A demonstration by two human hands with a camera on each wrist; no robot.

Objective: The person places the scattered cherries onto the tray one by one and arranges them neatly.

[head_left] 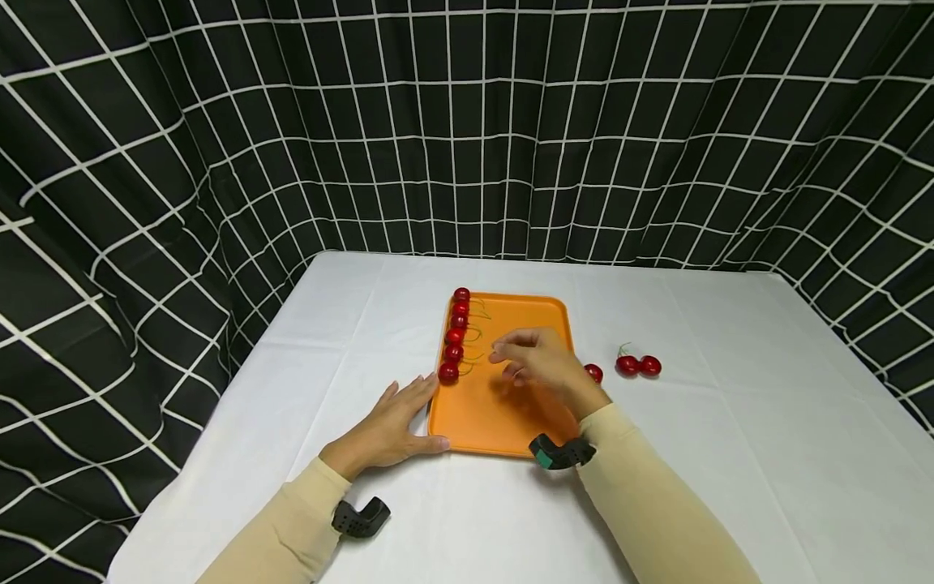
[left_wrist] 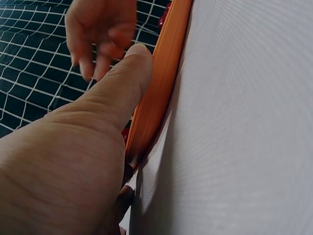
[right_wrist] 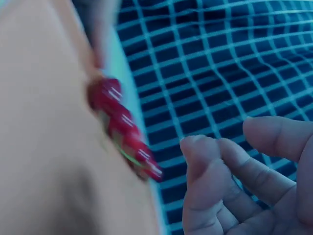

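Both hands were at the orange tray point(head_left: 511, 422). Left hand point(head_left: 394, 426) lay flat on the white surface point(head_left: 730, 454), fingers straight, its thumb pressed along the tray's near left corner; the left wrist view showed that thumb point(left_wrist: 128, 73) right against the orange rim point(left_wrist: 164, 73). It gripped nothing.

Right hand point(head_left: 543, 365) hovered over the middle of the tray, fingers loosely curled and apart, nothing between them. The right wrist view, blurred, showed the fingertips point(right_wrist: 205, 152) bare, with the red row off to their left.

That row of cherries point(head_left: 456, 332) ran along the tray's left edge, six in all, touching or nearly so. Its long axis went from the near end, just beyond the left fingertips, straight away toward the far curtain. Thin green stems point(head_left: 477, 332) trailed from them to the right, toward the tray's middle.

The tray itself sat lengthwise too, long sides running away from the person, short near edge facing them.

Off the tray, to the right, one lone cherry point(head_left: 594, 373) lay just beside the rim, partly behind the right hand. Further right sat a pair of cherries point(head_left: 638, 365), touching each other, a green stem curling up at their left.

Black curtain with a white grid point(head_left: 467, 122) hung behind and on both sides.
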